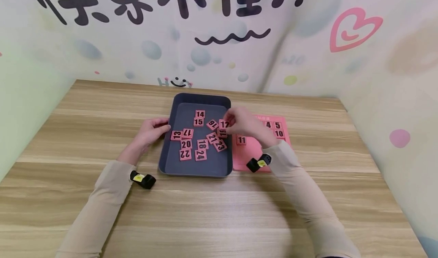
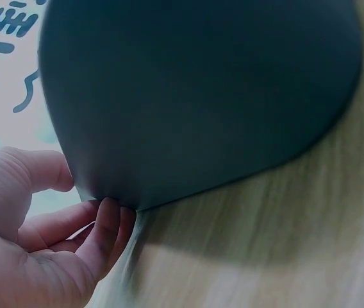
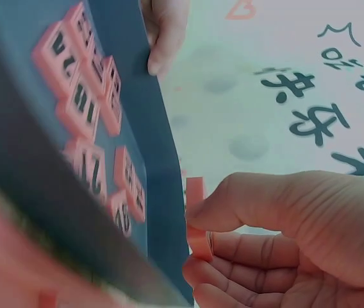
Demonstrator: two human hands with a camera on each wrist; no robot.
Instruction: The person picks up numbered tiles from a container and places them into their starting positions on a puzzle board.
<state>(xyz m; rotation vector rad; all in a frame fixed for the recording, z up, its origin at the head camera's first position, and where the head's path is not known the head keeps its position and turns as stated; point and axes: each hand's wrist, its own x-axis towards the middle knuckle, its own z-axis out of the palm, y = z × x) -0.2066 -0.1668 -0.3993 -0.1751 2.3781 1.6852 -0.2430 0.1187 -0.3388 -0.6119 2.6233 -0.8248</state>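
Tile "12" (image 1: 224, 124) in the pinch of the right hand (image 1: 244, 122), left hand (image 1: 150, 132) around tray rim (image 1: 196, 174), tile "11" (image 1: 241, 140) on board (image 1: 247, 157).

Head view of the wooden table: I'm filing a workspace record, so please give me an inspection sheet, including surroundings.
Surface: light-brown wood-grain tabletop.
Job's things: dark blue-grey rectangular tray holding loose flat pink tiles with black numbers; right of it, a pink rectangular board, partly covered, bearing more tiles, among them 11.
Clutter: nothing seen.
Left hand: holds the tray's left side.
Right hand: pinches the pink tile numbered 12 at the tray's right side.
Cables: nothing seen.
Surroundings: whitish wall with black lettering and a pink heart outline.
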